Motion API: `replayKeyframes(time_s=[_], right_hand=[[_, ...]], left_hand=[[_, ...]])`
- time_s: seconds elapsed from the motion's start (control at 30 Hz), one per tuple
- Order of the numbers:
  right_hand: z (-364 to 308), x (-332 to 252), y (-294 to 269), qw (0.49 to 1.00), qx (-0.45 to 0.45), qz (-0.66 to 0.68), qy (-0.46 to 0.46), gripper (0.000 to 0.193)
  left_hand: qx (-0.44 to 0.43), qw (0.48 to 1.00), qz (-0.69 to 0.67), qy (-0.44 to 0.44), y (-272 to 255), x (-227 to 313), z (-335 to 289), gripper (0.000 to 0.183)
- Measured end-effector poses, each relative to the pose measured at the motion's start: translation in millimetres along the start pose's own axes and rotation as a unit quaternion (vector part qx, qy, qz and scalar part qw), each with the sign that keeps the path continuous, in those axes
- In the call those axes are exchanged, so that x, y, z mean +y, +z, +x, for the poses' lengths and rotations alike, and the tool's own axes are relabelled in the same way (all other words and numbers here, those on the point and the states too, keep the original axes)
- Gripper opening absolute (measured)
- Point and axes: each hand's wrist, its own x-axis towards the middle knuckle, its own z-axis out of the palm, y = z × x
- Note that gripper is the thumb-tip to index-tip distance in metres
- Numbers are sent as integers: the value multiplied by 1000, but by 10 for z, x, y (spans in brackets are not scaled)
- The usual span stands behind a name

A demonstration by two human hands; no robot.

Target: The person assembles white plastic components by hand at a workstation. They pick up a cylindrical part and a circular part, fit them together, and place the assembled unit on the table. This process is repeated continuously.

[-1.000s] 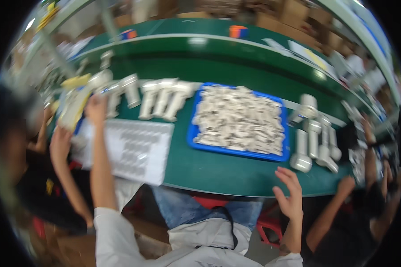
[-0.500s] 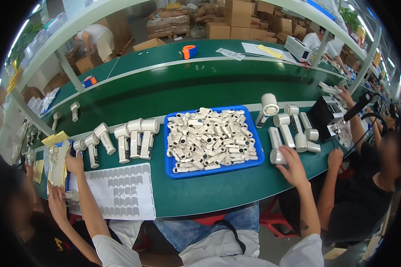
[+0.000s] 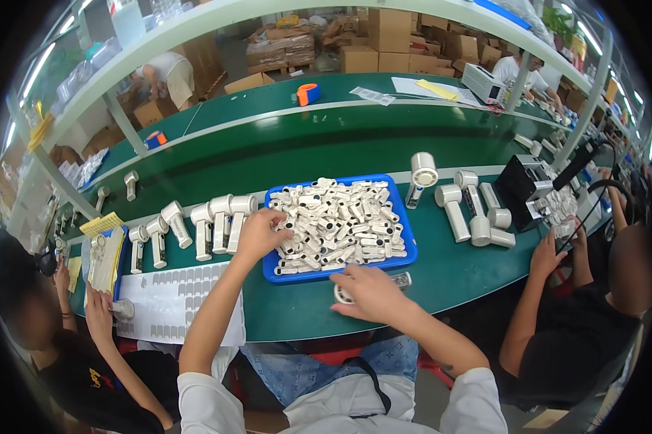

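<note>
My right hand (image 3: 375, 294) is closed around a white handheld fan (image 3: 401, 280) in front of the blue tray (image 3: 411, 253). The fan lies sideways, its round head to the left and its handle end to the right, with the middle hidden under my hand. At the tray's left side, the fingers of my left hand (image 3: 259, 235) pinch a small white plastic part (image 3: 285, 235) on the heap. Many similar small white parts (image 3: 340, 224), some with dark ends, fill the tray.
More white handheld fans (image 3: 203, 230) stand left of the tray, and others lie to the right (image 3: 478, 210). A label sheet (image 3: 174, 296) lies at front left. Co-workers sit on both sides, one near a black machine (image 3: 525, 189). An orange tape dispenser (image 3: 308, 93) sits on the shelf.
My left hand has moved right, from the label sheet's upper left to the parts in the tray. My right hand has brought a fan from the right to the tray's front edge.
</note>
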Motion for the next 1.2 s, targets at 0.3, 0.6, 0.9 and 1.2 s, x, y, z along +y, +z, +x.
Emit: replayKeyframes(time_s=[0.3,0.6,0.9,1.2], right_hand=[[-212,53,-178,947,201,250,30,44],[-464,171,-280,625,6,769,132,21],[-739,362,-305,481,32,868,116,38],[-674,393,-300,980,167,94,53,27]], left_hand=[[111,976,-170,75,-106,723,-350,22],[-119,952,-205,193,-136,1685,-785,38],[-150,958,-156,189,250,1426,-819,64],[-139,970,-135,144,627,1384,-857,52]])
